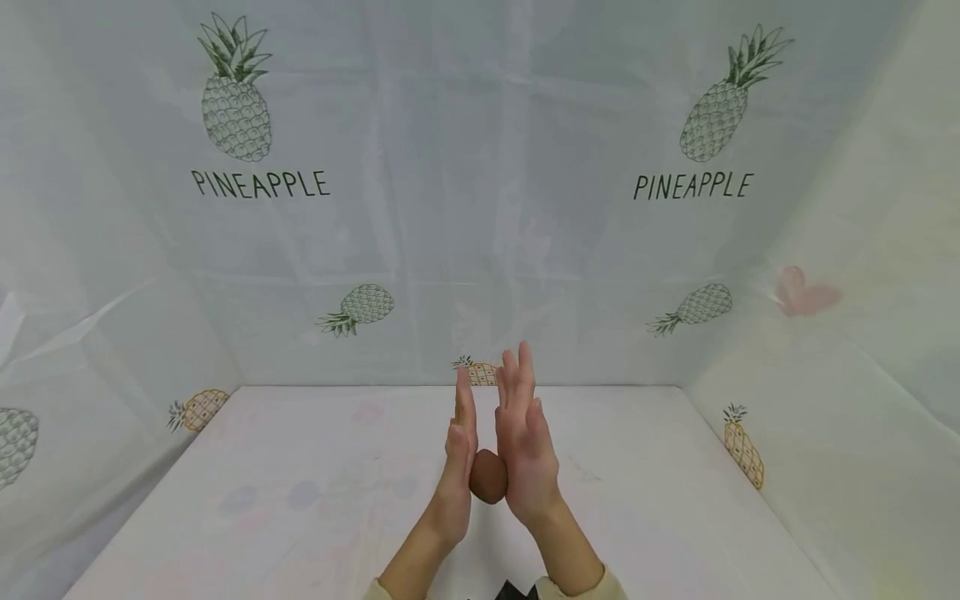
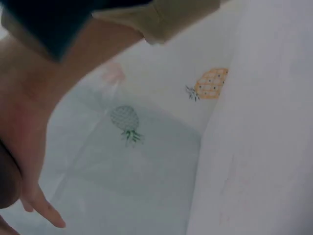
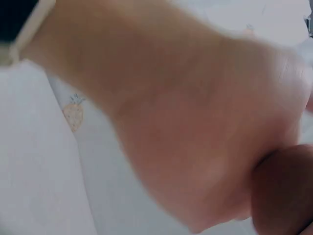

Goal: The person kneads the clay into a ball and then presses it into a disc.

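Observation:
A smooth brown lump (image 1: 488, 477), rounded like a ball of clay, sits between my two palms above the white table. My left hand (image 1: 457, 475) presses it from the left with its fingers straight and pointing up. From the right, my right hand (image 1: 527, 454) presses with its palm, fingers extended and slightly apart. Part of the brown lump (image 2: 9, 181) shows at the left edge of the left wrist view. In the right wrist view the lump (image 3: 283, 191) lies against a blurred palm at lower right. Its sides facing the palms are hidden.
The white table (image 1: 300, 533) spreads below both hands, with faint coloured smudges on it. Pale sheeting (image 1: 480, 208) printed with pineapples hangs behind the table and along both sides. Beige sleeve cuffs (image 1: 585, 586) and a small black object (image 1: 516, 592) show at the bottom edge.

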`<state>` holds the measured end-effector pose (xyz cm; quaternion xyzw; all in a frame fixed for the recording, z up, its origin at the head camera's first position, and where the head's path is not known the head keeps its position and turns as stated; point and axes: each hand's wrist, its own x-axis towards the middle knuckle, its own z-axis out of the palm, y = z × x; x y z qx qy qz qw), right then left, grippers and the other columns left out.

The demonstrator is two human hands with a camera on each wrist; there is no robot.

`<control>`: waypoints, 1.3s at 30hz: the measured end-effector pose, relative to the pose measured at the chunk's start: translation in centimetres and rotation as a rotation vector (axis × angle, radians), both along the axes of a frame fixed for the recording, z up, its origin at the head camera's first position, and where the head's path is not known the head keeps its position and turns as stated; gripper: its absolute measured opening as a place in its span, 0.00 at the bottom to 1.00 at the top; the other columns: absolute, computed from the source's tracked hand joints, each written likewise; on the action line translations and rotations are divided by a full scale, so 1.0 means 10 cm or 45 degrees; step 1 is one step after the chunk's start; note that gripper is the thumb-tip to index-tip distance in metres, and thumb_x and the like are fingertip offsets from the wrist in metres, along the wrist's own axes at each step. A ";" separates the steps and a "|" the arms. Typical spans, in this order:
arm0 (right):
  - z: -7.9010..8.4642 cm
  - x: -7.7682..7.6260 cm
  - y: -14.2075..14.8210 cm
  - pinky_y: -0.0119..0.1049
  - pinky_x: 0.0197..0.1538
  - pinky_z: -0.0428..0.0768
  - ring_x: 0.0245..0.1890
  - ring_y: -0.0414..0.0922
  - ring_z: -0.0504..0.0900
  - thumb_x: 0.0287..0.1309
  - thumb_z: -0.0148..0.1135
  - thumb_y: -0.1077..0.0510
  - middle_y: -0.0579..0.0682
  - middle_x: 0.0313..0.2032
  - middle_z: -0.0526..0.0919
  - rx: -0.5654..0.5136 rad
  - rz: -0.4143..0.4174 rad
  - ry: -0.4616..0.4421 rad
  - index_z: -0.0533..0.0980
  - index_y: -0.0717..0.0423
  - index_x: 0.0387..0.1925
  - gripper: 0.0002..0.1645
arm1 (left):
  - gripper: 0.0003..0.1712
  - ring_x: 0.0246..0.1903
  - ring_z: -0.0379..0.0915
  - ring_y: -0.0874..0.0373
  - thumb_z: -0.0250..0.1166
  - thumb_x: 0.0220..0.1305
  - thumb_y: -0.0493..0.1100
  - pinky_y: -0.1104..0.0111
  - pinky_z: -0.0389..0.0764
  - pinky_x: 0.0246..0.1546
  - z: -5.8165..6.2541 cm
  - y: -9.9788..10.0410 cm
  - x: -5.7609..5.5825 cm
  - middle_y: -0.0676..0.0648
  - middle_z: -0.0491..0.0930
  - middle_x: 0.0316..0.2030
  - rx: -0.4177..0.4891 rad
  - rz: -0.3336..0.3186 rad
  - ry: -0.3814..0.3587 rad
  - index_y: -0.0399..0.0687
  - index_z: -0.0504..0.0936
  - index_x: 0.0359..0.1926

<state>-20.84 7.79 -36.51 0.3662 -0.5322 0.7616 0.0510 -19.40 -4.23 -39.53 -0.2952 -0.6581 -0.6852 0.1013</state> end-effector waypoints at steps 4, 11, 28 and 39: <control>-0.06 -0.06 0.00 0.66 0.76 0.19 0.85 0.48 0.26 0.81 0.16 0.39 0.41 0.85 0.28 -0.001 -0.054 -0.004 0.27 0.31 0.85 0.37 | 0.33 0.81 0.10 0.65 0.13 0.82 0.60 0.36 0.14 0.73 0.10 0.01 0.11 0.68 0.19 0.83 0.056 -0.126 0.031 0.74 0.25 0.84; -0.16 -0.07 -0.13 0.69 0.75 0.18 0.84 0.48 0.23 0.82 0.13 0.38 0.37 0.84 0.25 0.124 0.032 -0.084 0.26 0.28 0.85 0.36 | 0.35 0.82 0.11 0.65 0.10 0.81 0.60 0.37 0.12 0.72 0.19 -0.11 0.14 0.65 0.19 0.84 0.064 -0.074 0.138 0.66 0.24 0.85; -0.03 0.13 -0.20 0.70 0.74 0.17 0.84 0.50 0.21 0.79 0.07 0.34 0.39 0.84 0.23 0.080 0.184 -0.083 0.22 0.30 0.84 0.37 | 0.37 0.81 0.08 0.60 0.21 0.82 0.67 0.38 0.09 0.70 0.01 -0.29 -0.19 0.62 0.19 0.83 -0.010 0.398 0.063 0.72 0.25 0.84; 0.00 -0.04 0.05 0.59 0.77 0.15 0.83 0.39 0.19 0.77 0.04 0.31 0.30 0.83 0.21 0.056 -0.036 0.025 0.22 0.25 0.83 0.37 | 0.34 0.81 0.10 0.61 0.16 0.83 0.61 0.33 0.11 0.70 -0.08 0.06 -0.01 0.65 0.19 0.83 0.001 0.044 -0.011 0.74 0.25 0.84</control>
